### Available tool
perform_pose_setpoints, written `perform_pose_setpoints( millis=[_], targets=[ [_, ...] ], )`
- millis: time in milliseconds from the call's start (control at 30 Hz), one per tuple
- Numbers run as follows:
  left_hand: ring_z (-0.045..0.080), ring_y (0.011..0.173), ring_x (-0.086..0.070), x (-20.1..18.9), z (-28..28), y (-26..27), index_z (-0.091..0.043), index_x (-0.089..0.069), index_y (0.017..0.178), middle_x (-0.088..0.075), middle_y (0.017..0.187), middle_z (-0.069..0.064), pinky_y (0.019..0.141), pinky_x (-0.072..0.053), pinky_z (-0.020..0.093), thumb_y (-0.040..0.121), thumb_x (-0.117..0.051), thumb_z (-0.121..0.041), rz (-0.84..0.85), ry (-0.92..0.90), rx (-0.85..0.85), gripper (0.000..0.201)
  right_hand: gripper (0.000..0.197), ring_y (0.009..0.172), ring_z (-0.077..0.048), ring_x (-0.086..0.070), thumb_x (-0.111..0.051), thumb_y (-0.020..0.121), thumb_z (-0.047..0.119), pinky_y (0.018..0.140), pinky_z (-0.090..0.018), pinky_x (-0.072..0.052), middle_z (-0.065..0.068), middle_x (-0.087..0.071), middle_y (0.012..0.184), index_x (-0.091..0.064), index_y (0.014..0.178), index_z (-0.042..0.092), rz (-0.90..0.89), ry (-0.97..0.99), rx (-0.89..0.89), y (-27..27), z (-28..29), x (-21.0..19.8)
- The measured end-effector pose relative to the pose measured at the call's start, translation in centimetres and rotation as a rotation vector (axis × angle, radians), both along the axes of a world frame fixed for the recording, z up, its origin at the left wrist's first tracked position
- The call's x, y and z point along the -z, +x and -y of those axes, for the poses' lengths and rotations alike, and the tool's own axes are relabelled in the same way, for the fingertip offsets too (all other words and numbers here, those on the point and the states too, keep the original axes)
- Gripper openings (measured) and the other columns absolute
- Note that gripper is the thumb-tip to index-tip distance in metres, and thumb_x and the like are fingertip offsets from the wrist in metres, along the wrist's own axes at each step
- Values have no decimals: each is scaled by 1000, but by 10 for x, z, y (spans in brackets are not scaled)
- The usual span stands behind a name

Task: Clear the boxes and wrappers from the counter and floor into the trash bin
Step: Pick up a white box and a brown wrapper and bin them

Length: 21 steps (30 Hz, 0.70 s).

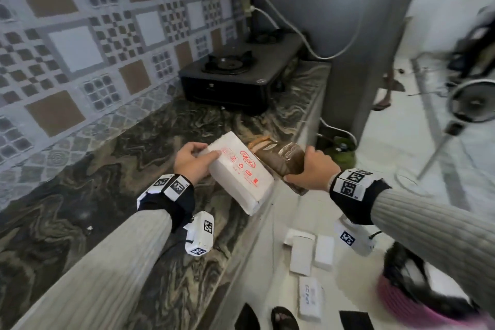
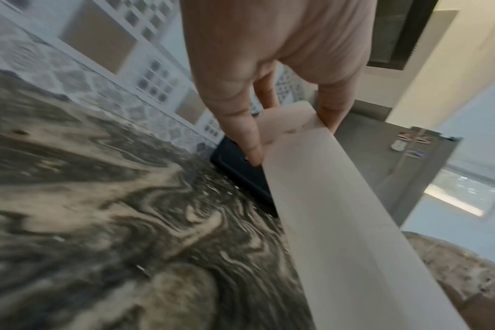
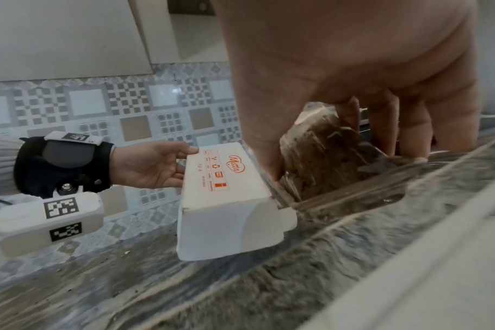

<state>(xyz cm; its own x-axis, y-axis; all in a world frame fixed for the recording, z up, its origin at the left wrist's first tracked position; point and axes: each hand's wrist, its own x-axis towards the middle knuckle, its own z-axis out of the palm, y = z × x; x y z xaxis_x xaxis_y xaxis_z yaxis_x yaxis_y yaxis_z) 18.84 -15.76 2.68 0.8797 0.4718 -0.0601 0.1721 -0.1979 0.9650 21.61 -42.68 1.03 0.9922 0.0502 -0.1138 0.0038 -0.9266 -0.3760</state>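
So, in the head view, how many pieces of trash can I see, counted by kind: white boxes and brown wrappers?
In the left hand, white box: 1
On the floor, white boxes: 3
In the right hand, brown wrapper: 1
Total: 5

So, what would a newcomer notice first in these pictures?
First, the two hands at the counter edge: the left hand holds a white box with red print, the right hand grips a brown clear wrapper beside it. Next, several white boxes lying on the pale floor below.
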Motion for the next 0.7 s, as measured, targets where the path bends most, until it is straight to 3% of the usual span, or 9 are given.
perform_pose_setpoints(
  millis=[100,233,400,600,700],
  targets=[
    [31,94,-66,0,58,5,-21,-62,86,-61,91,3,85,-57,47,66,-78,-22,0,-5,138,25,94,121,-37,-51,-72,66,62,98,-41,-46,-17,-51,132,-37,131,5,-15,-9,152,-35,55,0],
    [29,87,-64,12,147,7,-21,-58,81,-62,99,11,74,-58,42,59,-77,-24,-49,12,368,29,88,117,-35,-53,-73,66,60,93,-39,-45,-16,-56,125,-42,127,5,-32,-6,373,-77,135,5],
    [31,97,-66,42,252,7,-27,-53,75,-65,108,14,85,-57,50,45,-72,-33,-114,66,586,36,88,113,-34,-56,-75,63,59,90,-38,-49,-14,-58,121,-43,125,6,-63,39,601,-115,221,16],
    [26,91,-60,80,380,14,-10,-58,103,-57,100,5,91,-54,44,67,-76,-16,-205,136,757,40,110,99,-27,-64,-65,36,69,85,-39,-57,-8,-65,110,-42,129,16,-159,106,739,-129,330,65],
    [23,87,-58,106,448,28,-13,-57,101,-56,92,2,91,-54,42,68,-75,-16,-264,173,813,39,78,88,-23,-65,-75,53,60,78,-35,-58,-7,-68,103,-55,110,11,-211,91,789,-132,384,74]
  ],
)
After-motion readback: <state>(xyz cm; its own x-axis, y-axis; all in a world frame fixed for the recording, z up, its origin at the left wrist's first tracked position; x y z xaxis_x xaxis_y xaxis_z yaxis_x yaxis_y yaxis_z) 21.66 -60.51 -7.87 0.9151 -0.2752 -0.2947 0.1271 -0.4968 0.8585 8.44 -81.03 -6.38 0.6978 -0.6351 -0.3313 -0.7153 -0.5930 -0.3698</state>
